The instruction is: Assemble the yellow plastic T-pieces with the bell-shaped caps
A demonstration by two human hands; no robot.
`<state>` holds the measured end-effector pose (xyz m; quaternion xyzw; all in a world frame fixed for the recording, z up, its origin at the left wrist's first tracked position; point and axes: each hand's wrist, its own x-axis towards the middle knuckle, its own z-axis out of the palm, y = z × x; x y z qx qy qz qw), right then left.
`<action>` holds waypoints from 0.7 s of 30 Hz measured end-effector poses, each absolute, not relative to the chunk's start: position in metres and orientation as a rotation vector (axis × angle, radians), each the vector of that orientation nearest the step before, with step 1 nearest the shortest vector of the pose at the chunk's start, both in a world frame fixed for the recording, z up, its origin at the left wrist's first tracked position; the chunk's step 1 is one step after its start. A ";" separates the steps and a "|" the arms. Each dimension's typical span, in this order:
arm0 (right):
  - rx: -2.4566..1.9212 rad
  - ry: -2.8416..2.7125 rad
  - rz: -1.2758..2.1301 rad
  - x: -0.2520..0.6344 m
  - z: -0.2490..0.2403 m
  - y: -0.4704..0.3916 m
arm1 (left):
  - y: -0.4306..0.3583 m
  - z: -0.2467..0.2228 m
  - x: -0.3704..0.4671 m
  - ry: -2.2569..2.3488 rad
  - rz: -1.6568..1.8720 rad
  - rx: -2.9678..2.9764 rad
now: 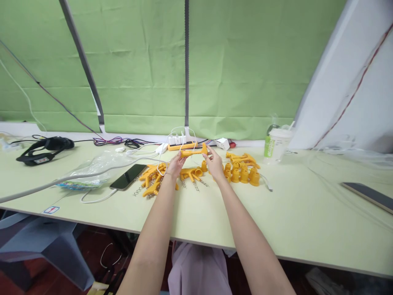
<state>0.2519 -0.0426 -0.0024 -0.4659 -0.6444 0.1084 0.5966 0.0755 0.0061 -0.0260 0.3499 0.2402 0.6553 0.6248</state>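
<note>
Both hands hold one yellow plastic corkscrew (193, 152) level above the table. My left hand (176, 164) has its fingers closed on the left end, and my right hand (214, 162) pinches the wider right end. Below and left of them lies a pile of yellow corkscrew handles (150, 176) with metal spirals. Several more spiral pieces (192, 174) rest between my forearms. Right of my right hand, yellow cup-shaped caps (244, 175) stand in a cluster. Behind those caps is a small heap of yellow corkscrew parts (244, 158).
A black phone (128, 177) and a clear plastic bag (95, 168) lie left. A power strip (182, 145) with plugs and cables sits at the back. To the right are a drink cup (278, 145) and another phone (370, 196). A black headset (46, 149) lies far left.
</note>
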 end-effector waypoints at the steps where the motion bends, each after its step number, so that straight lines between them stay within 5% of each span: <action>1: -1.069 -1.494 0.266 0.252 -0.002 -0.044 | 0.006 -0.026 0.076 0.544 1.504 0.804; 16: -0.958 -1.432 0.534 0.252 0.004 -0.047 | 0.006 -0.026 0.074 0.460 1.495 0.837; 21: -1.072 -1.448 0.335 0.254 0.004 -0.043 | 0.001 -0.022 0.074 0.465 1.506 0.826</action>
